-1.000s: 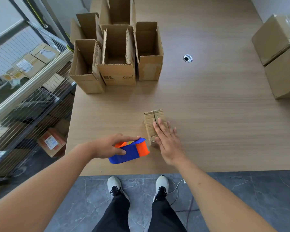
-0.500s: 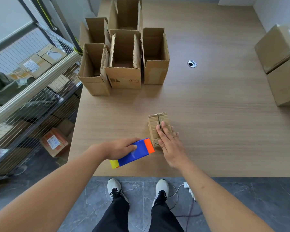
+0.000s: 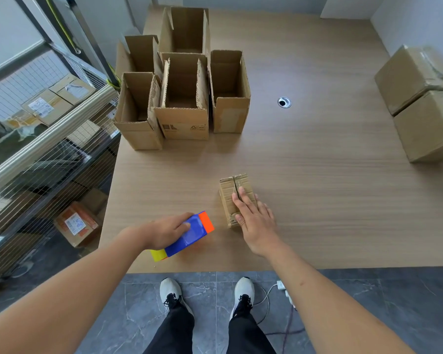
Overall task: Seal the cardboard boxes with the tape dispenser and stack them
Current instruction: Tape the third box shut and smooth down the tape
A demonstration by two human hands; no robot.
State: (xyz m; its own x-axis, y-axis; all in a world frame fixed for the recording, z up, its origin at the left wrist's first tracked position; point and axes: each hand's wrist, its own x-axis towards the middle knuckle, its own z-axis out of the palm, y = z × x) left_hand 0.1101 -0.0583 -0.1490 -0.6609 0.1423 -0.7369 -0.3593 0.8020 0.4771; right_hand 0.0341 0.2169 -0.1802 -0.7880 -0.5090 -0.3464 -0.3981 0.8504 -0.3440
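Wood-grain bench [image 3: 317, 175] carries the small box [image 3: 234, 198] near its front edge, my right hand [image 3: 253, 221] lying flat with straight fingers on its closed flaps while my left hand [image 3: 164, 232] grasps the tape dispenser [image 3: 187, 236] just beside it, so sealing is about to begin, I judge, and the next move calls for setting the dispenser on the seam.

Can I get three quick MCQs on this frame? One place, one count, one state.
1. Where does the tape dispenser lie relative to the small closed box?
A. To its left, near the table's front edge
B. On top of it
C. Behind it, beside the open boxes

2. How many open boxes stand at the table's far left?
A. Two
B. Five
C. Eight

3. What is the right hand doing?
A. Gripping the dispenser
B. Lying flat on the small closed box
C. Hanging off the table

Answers:
1 A: the left hand holds the dispenser left of the box, by the front edge.
2 B: five open-topped cartons are clustered there.
3 B: its straight fingers press the box top along the flap seam.
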